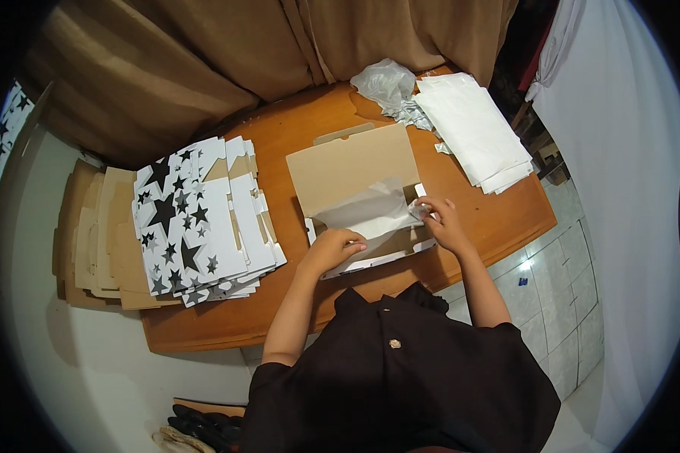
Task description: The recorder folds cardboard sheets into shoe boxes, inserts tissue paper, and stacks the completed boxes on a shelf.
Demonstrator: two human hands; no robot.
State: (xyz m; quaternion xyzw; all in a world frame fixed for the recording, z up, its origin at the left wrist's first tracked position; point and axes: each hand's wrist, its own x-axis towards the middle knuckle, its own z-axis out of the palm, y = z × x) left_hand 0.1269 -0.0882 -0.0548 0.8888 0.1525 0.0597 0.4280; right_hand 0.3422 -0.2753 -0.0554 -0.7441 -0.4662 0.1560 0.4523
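An open cardboard box (353,167) with a raised brown lid lies in the middle of the wooden table (506,219). A sheet of white tissue paper (370,210) is spread inside it. My left hand (332,249) presses on the near left part of the paper and the box's front edge. My right hand (440,219) pinches the paper's right corner at the box's right side. Both forearms come in from below.
A pile of flat white box blanks with black stars (196,219) lies at the table's left, over plain brown cardboard blanks (91,234). A stack of white paper sheets (472,128) and a crumpled clear plastic bag (385,81) sit at the far right. Brown curtain behind; tiled floor at right.
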